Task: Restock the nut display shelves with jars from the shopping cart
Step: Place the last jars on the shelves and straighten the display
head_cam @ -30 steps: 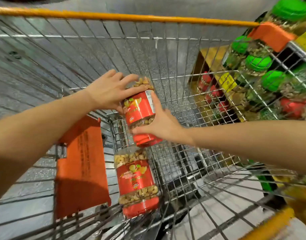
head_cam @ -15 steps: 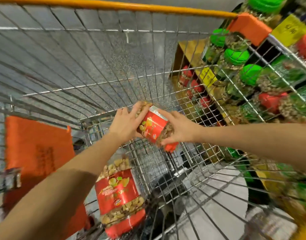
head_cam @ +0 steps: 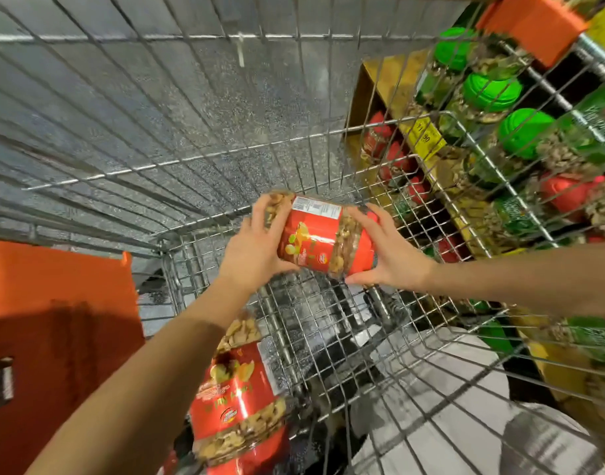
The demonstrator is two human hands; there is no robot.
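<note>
Gripping a nut jar (head_cam: 319,240) between them, the left hand (head_cam: 256,250) and right hand (head_cam: 388,255) are holding it above the cart (head_cam: 191,159) floor. Another jar (head_cam: 237,402) is lying nearer the person, in the cart.

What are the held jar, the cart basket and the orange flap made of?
The held jar is likely clear plastic with a glossy finish. Nuts show through the wall, and a shiny red label wraps it. The cart basket is metal wire with a bright silvery finish, in a grid of thin rods that catch highlights. The orange flap is probably moulded plastic, flat, matte and evenly coloured, though the look alone can't confirm it.
</note>
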